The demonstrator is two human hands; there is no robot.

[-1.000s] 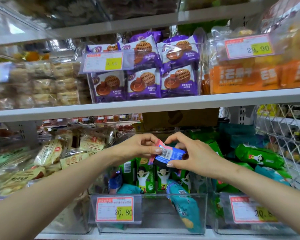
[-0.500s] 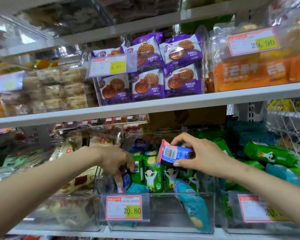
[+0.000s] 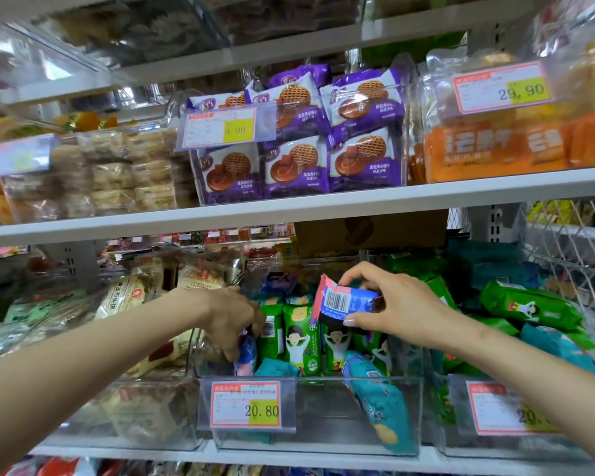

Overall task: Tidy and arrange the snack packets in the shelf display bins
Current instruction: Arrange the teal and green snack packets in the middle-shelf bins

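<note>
My right hand (image 3: pixel 397 304) pinches a blue and pink snack packet (image 3: pixel 344 302), barcode side up, above the middle clear bin (image 3: pixel 323 417). My left hand (image 3: pixel 232 317) reaches down into that bin's left end, its fingers curled round another blue and pink packet (image 3: pixel 247 357). Green packets (image 3: pixel 301 338) stand upright in a row inside the bin. A teal packet (image 3: pixel 382 403) leans against the bin's front right wall.
A clear bin of pale pastry packs (image 3: pixel 141 400) sits to the left, and a bin of green and teal packets (image 3: pixel 529 310) to the right. The shelf edge (image 3: pixel 289 209) runs just above, carrying purple biscuit packs (image 3: pixel 299 159). Wire mesh (image 3: pixel 571 255) stands at far right.
My left hand let go of the blue and pink packet and dropped into the bin's left end. My right hand kept the packet, holding it alone above the bin.
</note>
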